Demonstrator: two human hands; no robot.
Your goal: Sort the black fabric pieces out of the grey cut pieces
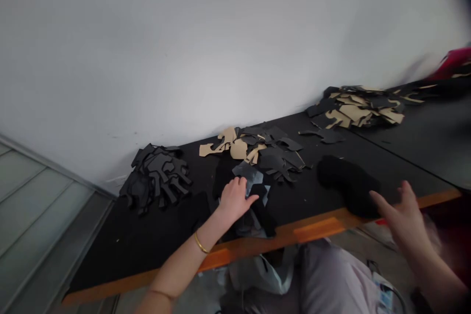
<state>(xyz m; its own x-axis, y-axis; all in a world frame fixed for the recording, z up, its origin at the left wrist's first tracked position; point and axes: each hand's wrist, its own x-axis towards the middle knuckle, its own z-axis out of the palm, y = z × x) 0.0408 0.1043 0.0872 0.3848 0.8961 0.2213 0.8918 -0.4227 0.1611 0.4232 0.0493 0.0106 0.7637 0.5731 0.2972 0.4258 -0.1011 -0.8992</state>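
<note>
My left hand [234, 199] rests flat on a small stack of grey and black cut pieces [255, 191] near the front edge of the black table [125, 240]. Its fingers are spread and grip nothing. A thin gold bangle circles that wrist. My right hand [403, 218] hovers open at the table's front right, fingers apart, just beside a black fuzzy piece [348, 184] and not touching it as far as I can see.
A pile of black cut shapes [156, 176] lies at the back left. A mixed tan and black pile [257, 149] sits in the middle, another [358, 108] at the back right. A white wall rises behind. The table's orange front edge [316, 228] runs along my lap.
</note>
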